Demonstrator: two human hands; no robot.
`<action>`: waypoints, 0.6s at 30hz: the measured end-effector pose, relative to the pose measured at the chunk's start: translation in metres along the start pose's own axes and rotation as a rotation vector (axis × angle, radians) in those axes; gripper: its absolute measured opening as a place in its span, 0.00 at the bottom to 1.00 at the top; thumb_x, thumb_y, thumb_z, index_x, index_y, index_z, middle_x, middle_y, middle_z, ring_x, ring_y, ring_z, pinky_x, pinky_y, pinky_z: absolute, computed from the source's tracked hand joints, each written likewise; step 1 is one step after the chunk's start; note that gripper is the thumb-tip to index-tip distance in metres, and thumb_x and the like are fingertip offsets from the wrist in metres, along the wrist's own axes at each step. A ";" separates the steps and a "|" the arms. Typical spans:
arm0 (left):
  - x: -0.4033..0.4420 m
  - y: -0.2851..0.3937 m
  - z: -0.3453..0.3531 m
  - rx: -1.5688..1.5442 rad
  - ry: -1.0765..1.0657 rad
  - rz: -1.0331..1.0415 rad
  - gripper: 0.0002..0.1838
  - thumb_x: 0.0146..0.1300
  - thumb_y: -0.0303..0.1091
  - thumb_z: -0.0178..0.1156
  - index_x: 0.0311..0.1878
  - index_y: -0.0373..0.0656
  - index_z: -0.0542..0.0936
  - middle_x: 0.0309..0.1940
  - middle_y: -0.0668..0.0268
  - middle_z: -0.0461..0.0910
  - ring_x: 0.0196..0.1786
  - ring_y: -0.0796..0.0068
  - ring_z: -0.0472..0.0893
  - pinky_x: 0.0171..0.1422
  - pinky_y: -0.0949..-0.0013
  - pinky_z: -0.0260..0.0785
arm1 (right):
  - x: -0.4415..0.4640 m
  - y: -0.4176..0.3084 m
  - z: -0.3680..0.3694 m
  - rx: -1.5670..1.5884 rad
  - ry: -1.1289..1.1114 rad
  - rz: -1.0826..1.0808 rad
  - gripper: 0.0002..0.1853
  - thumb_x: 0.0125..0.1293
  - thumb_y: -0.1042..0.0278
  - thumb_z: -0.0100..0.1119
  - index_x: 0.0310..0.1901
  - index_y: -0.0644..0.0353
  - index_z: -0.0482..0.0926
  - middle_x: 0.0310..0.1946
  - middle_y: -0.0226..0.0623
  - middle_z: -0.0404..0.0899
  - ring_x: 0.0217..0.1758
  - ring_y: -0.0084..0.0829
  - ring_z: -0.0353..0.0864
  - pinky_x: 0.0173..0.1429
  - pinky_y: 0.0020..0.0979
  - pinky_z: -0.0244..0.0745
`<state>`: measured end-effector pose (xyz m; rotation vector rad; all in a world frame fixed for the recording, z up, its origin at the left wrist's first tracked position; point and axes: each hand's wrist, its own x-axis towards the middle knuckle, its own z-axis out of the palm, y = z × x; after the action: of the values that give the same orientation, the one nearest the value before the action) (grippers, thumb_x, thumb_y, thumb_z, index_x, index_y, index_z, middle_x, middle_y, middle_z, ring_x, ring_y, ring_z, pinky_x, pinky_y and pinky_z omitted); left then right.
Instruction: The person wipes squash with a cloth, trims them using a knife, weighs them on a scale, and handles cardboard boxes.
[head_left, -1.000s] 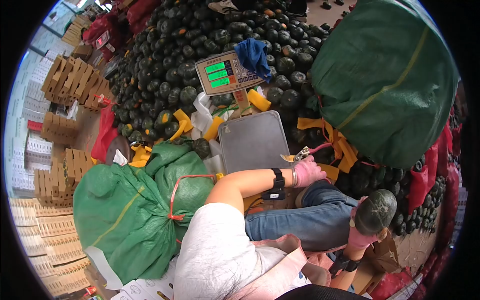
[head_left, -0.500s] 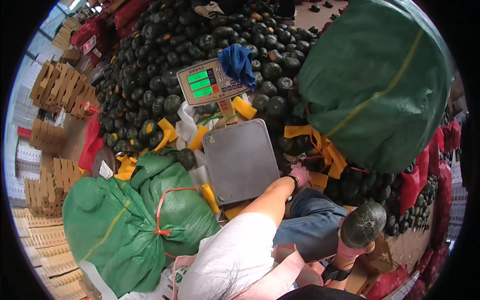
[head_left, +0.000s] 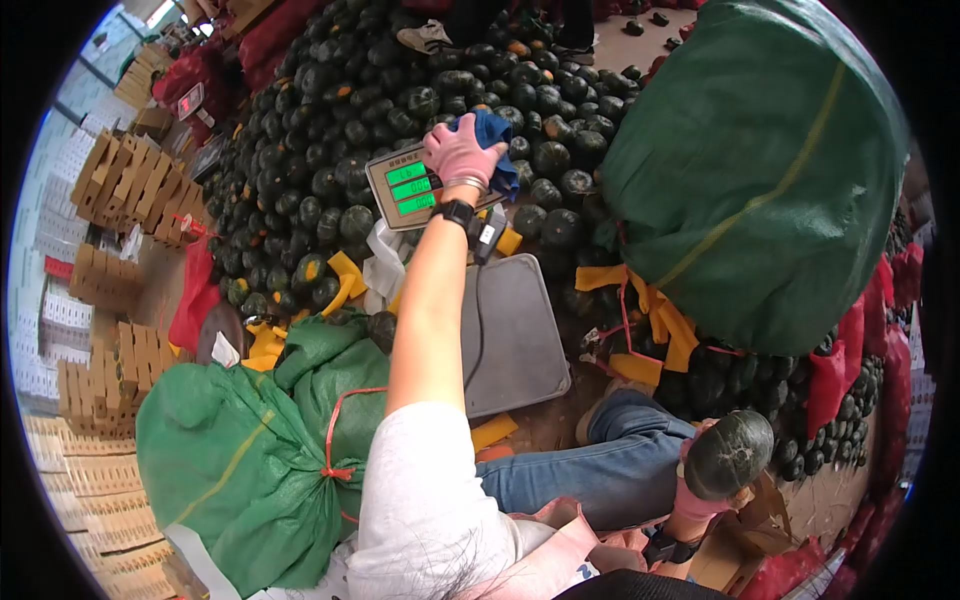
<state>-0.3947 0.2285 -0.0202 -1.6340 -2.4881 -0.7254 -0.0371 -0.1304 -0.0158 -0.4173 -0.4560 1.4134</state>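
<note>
My left hand [head_left: 462, 155], in a pink glove, is stretched out over the scale's display [head_left: 410, 185], its fingers closed on the blue cloth [head_left: 497, 130] at the display's top right. Below the display is the bare grey scale plate [head_left: 515, 335]. At the lower right my right hand [head_left: 700, 497], gloved in pink, holds a dark green pumpkin [head_left: 728, 455] beside my jeans-covered leg [head_left: 590, 465]. Part of its grip is hidden behind the pumpkin.
A big heap of pumpkins [head_left: 330, 140] lies behind the scale. Green sacks stand at the left [head_left: 240, 460] and right [head_left: 760, 180]. Cardboard boxes [head_left: 125, 180] are stacked at the left. A person's shoe [head_left: 428, 37] shows at the top.
My left hand has left the small metal tool right of the scale plate, moved up and left, and taken hold of the blue cloth. My right hand still holds the pumpkin.
</note>
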 end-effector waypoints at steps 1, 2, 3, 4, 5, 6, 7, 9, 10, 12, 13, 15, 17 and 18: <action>0.016 -0.002 0.007 0.013 -0.068 0.046 0.35 0.47 0.55 0.68 0.59 0.55 0.71 0.56 0.55 0.70 0.59 0.52 0.67 0.62 0.56 0.62 | -0.002 0.002 -0.004 0.000 0.027 -0.022 0.53 0.39 0.49 0.73 0.67 0.58 0.56 0.58 0.48 0.62 0.59 0.42 0.64 0.55 0.43 0.71; 0.033 -0.003 0.025 -0.097 0.040 0.127 0.25 0.50 0.48 0.66 0.51 0.52 0.76 0.50 0.57 0.74 0.56 0.55 0.70 0.58 0.55 0.65 | -0.005 0.005 -0.009 0.001 0.054 -0.041 0.53 0.39 0.48 0.73 0.67 0.57 0.56 0.58 0.48 0.62 0.59 0.42 0.65 0.55 0.43 0.70; 0.046 0.002 0.039 -0.203 0.134 0.183 0.20 0.49 0.42 0.65 0.46 0.50 0.77 0.44 0.57 0.76 0.52 0.56 0.73 0.55 0.56 0.66 | -0.006 0.006 -0.011 -0.013 0.063 -0.051 0.53 0.39 0.47 0.73 0.66 0.57 0.56 0.58 0.47 0.62 0.59 0.42 0.65 0.55 0.42 0.69; 0.045 0.012 0.040 -0.251 0.173 0.273 0.19 0.49 0.40 0.65 0.46 0.50 0.77 0.42 0.58 0.76 0.50 0.56 0.73 0.55 0.56 0.66 | -0.008 0.006 -0.012 -0.026 0.073 -0.060 0.54 0.39 0.46 0.73 0.66 0.57 0.56 0.58 0.47 0.62 0.59 0.41 0.65 0.55 0.42 0.69; 0.041 0.025 0.041 -0.295 0.213 0.359 0.19 0.48 0.37 0.64 0.45 0.49 0.76 0.41 0.58 0.76 0.48 0.55 0.74 0.54 0.56 0.66 | -0.006 0.006 -0.012 -0.054 0.063 -0.059 0.54 0.38 0.45 0.73 0.66 0.57 0.57 0.58 0.47 0.62 0.59 0.41 0.65 0.55 0.42 0.68; 0.032 0.038 0.040 -0.355 0.274 0.449 0.18 0.48 0.34 0.64 0.45 0.48 0.75 0.40 0.58 0.76 0.47 0.54 0.74 0.54 0.56 0.66 | -0.005 0.006 -0.011 -0.082 0.055 -0.055 0.54 0.38 0.44 0.73 0.66 0.57 0.57 0.58 0.47 0.62 0.59 0.41 0.65 0.55 0.42 0.68; 0.020 0.052 0.041 -0.415 0.334 0.537 0.18 0.47 0.32 0.63 0.44 0.47 0.75 0.39 0.57 0.75 0.45 0.53 0.74 0.53 0.56 0.66 | -0.003 0.006 -0.013 -0.074 0.035 -0.046 0.54 0.38 0.43 0.73 0.66 0.57 0.57 0.59 0.46 0.62 0.59 0.41 0.65 0.56 0.42 0.68; 0.003 0.075 0.048 -0.662 0.269 0.406 0.18 0.47 0.27 0.61 0.45 0.46 0.74 0.39 0.56 0.75 0.44 0.51 0.75 0.53 0.56 0.67 | -0.003 0.004 -0.015 -0.067 0.004 -0.030 0.54 0.39 0.42 0.73 0.66 0.57 0.58 0.59 0.46 0.62 0.60 0.41 0.64 0.57 0.42 0.68; 0.000 0.086 0.045 -0.836 0.114 0.177 0.17 0.49 0.26 0.60 0.45 0.46 0.74 0.42 0.54 0.75 0.45 0.51 0.76 0.53 0.59 0.69 | -0.005 0.004 -0.017 -0.060 0.034 -0.025 0.53 0.39 0.42 0.73 0.66 0.57 0.58 0.60 0.46 0.61 0.61 0.41 0.64 0.58 0.42 0.67; 0.027 0.092 0.083 -1.209 -0.004 -0.108 0.18 0.50 0.25 0.56 0.47 0.44 0.72 0.44 0.50 0.76 0.46 0.50 0.76 0.55 0.61 0.68 | -0.011 0.005 -0.025 -0.063 0.098 -0.027 0.52 0.40 0.42 0.72 0.66 0.57 0.59 0.62 0.45 0.61 0.63 0.41 0.63 0.61 0.42 0.65; 0.035 0.094 0.092 -1.346 -0.024 -0.249 0.19 0.50 0.25 0.55 0.48 0.43 0.71 0.46 0.51 0.76 0.47 0.53 0.77 0.56 0.62 0.67 | -0.014 0.005 -0.029 -0.072 0.132 -0.033 0.52 0.40 0.41 0.72 0.66 0.57 0.59 0.62 0.44 0.61 0.64 0.42 0.62 0.62 0.43 0.65; 0.030 0.101 0.055 -1.383 0.094 -0.240 0.22 0.52 0.23 0.55 0.52 0.43 0.71 0.48 0.53 0.76 0.49 0.58 0.76 0.59 0.65 0.65 | -0.020 0.003 -0.038 -0.094 0.135 -0.027 0.51 0.41 0.41 0.70 0.65 0.57 0.60 0.64 0.43 0.60 0.65 0.42 0.62 0.64 0.43 0.62; 0.045 0.096 0.047 -1.390 0.233 0.077 0.22 0.53 0.19 0.57 0.54 0.41 0.71 0.47 0.65 0.74 0.48 0.74 0.74 0.59 0.72 0.65 | -0.022 -0.001 -0.045 -0.093 0.066 0.011 0.50 0.42 0.41 0.69 0.65 0.57 0.61 0.65 0.42 0.60 0.65 0.43 0.62 0.66 0.44 0.60; 0.050 0.094 0.045 -1.391 0.321 0.186 0.22 0.54 0.17 0.56 0.54 0.42 0.72 0.48 0.66 0.74 0.49 0.73 0.74 0.60 0.72 0.65 | -0.022 0.001 -0.048 -0.066 0.074 0.010 0.49 0.43 0.42 0.69 0.65 0.57 0.61 0.64 0.42 0.61 0.65 0.43 0.62 0.66 0.44 0.60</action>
<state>-0.3249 0.3197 -0.0124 -1.6262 -1.4442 -2.7223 -0.0142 -0.1530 -0.0582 -0.5244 -0.4415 1.3900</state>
